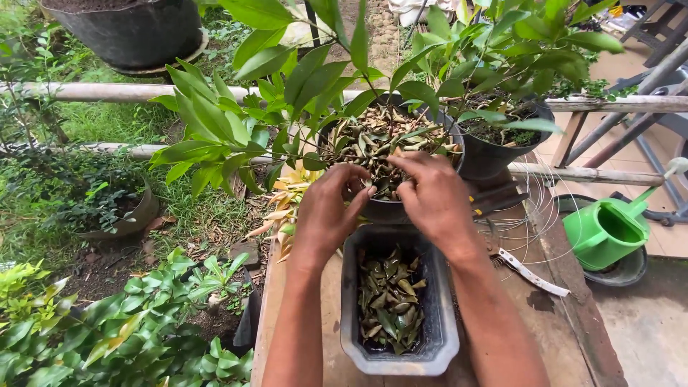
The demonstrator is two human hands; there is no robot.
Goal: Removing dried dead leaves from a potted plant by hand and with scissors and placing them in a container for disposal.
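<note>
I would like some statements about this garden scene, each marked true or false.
1. Both hands, left hand and right hand, reach into the round black pot of dry leaves. True.
2. The grey rectangular planter is empty. False: leaves lie in it.
3. A green watering can stands on the right. True.
4. The right hand holds scissors. False: no tool shows in it.

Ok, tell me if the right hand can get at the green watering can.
Probably yes: the right hand is busy in the leaf pot, but nothing blocks the way to the watering can, off the bench's side.
</note>
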